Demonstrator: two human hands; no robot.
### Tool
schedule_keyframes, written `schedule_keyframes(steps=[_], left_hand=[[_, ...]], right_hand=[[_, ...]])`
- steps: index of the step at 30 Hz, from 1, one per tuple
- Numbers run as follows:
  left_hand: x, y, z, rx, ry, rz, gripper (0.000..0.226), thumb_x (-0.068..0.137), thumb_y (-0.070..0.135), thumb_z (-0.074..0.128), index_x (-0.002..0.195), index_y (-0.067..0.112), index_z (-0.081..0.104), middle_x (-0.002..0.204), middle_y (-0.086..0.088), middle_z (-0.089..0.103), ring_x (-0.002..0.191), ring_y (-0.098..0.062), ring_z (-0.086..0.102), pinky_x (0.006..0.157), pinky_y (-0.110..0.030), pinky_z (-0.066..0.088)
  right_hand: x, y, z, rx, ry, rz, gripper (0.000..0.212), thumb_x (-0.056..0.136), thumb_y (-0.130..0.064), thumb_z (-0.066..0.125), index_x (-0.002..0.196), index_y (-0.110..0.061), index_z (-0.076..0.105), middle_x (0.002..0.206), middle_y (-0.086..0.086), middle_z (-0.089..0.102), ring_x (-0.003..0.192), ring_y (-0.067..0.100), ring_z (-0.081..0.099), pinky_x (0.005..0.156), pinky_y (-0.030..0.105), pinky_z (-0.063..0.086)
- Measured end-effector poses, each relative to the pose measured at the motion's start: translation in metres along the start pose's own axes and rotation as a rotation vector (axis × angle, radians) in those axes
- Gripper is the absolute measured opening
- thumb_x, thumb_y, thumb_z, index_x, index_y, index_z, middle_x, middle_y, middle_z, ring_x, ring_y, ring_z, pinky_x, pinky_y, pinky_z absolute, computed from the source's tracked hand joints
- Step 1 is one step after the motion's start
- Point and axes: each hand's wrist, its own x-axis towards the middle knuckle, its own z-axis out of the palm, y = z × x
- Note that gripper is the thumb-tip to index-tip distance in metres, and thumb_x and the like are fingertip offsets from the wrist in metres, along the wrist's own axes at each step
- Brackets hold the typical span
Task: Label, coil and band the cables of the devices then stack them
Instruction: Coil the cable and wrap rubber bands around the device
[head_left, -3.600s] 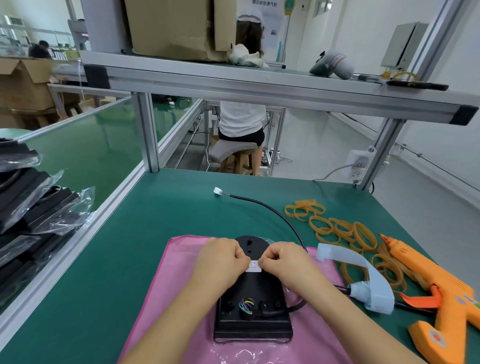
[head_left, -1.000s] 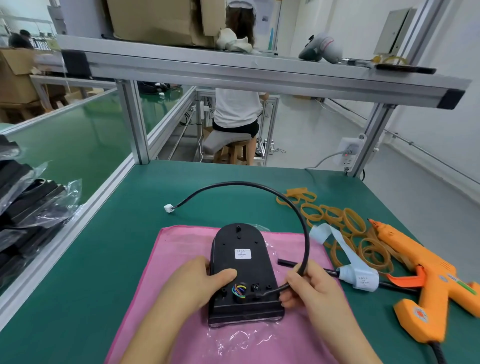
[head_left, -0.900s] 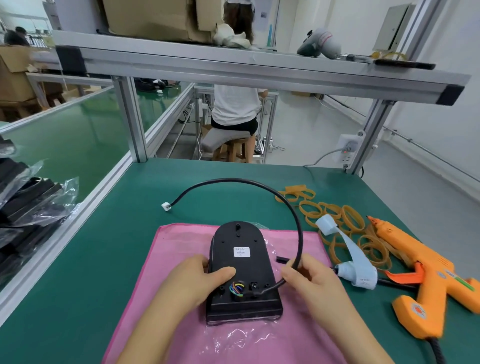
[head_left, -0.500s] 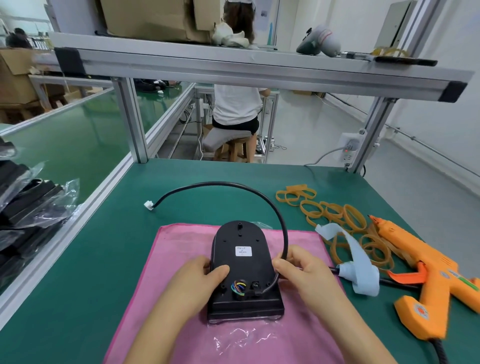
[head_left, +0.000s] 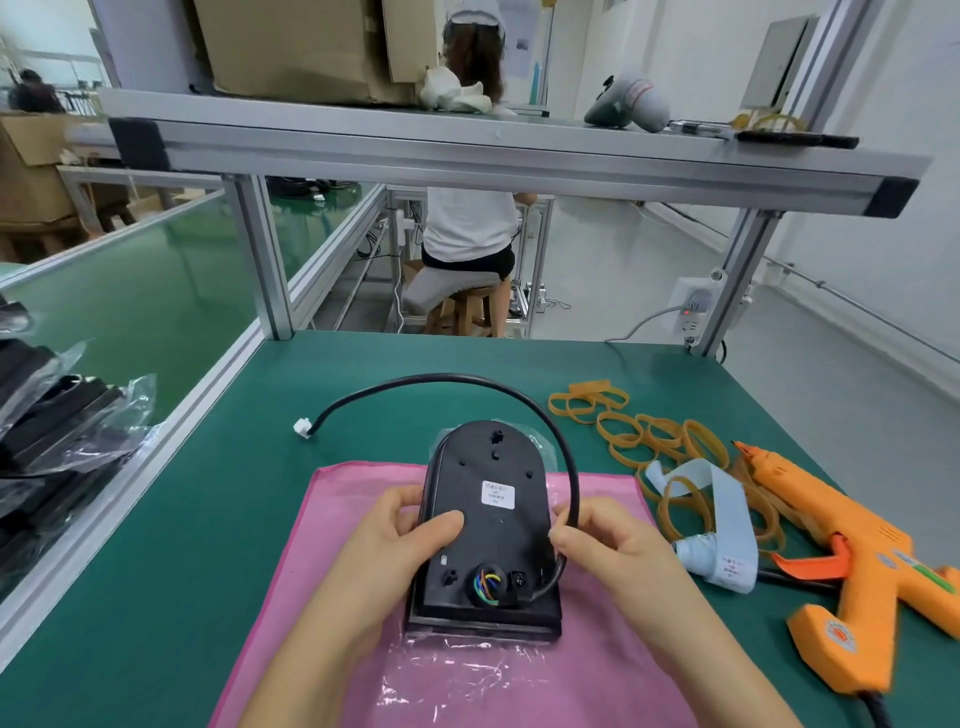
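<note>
Since the earliest frame both hands have been lifted off the white label, and the cable has been swept from a straight run beyond the device into a wide arc over its far end. The white connector is now left lying to the far left of the device. The device itself is kept on the pink cloth, back face up.

The device is gripped at its left edge by the left hand, with the thumb pressed on the back face. The cable is pinched at the device's right edge by the right hand.

Labelling is judged done, and coiling is the step in hand. For the next move, the free end must be drawn in and the arc tightened into small loops. A rubber band from the pile right of the device will then be needed, so one hand must be freed without the coil being allowed to spring open.
</note>
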Motion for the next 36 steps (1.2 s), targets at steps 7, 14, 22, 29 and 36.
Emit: schedule_keyframes(steps=[7,14,22,29,36], left_hand=[[-0.009,0.005,0.004,-0.096,-0.092,0.1,0.035,0.088,0.007,0.063,0.119,0.02,0.055,0.107,0.005,0.074,0.1,-0.016,0.07,0.076,-0.026,0.058],[-0.012,0.007,0.005,-0.21,-0.129,0.16,0.049,0.077,0.017,0.078,0.119,0.016,0.055,0.11,-0.001,0.073,0.103,-0.02,0.069,0.072,-0.024,0.057],[-0.011,0.004,0.007,-0.237,-0.151,0.207,0.055,0.073,0.02,0.068,0.125,0.018,0.052,0.118,0.001,0.07,0.109,-0.018,0.067,0.077,-0.026,0.058],[-0.004,0.026,-0.003,0.664,0.234,0.338,0.034,0.094,0.043,0.046,0.092,0.02,0.071,0.09,0.004,0.073,0.088,-0.017,0.068,0.082,-0.038,0.054],[0.038,0.074,0.002,1.163,0.43,0.799,0.039,0.091,0.026,0.066,0.129,0.022,0.064,0.134,-0.005,0.058,0.126,-0.034,0.045,0.098,-0.047,0.035]], right_hand=[[0.002,-0.023,0.0,-0.042,0.035,-0.129,0.022,0.077,-0.007,0.073,0.07,-0.028,0.074,0.085,0.004,0.061,0.074,0.002,0.053,0.071,0.016,0.04],[0.001,-0.019,0.015,-0.043,0.233,-0.201,0.024,0.072,-0.016,0.08,0.074,-0.035,0.064,0.095,-0.008,0.054,0.088,-0.007,0.051,0.073,0.008,0.037],[0.004,-0.015,0.01,0.517,-0.083,0.191,0.065,0.068,-0.035,0.077,0.126,-0.012,0.058,0.119,0.005,0.068,0.103,0.021,0.068,0.079,0.031,0.057],[0.013,-0.008,0.012,0.738,-0.079,0.317,0.047,0.071,-0.033,0.066,0.108,-0.005,0.072,0.112,0.02,0.069,0.102,0.036,0.067,0.086,0.046,0.055],[0.009,-0.005,0.017,0.723,-0.108,0.359,0.04,0.072,-0.035,0.067,0.102,-0.01,0.075,0.111,0.019,0.07,0.1,0.034,0.068,0.074,0.039,0.058]])
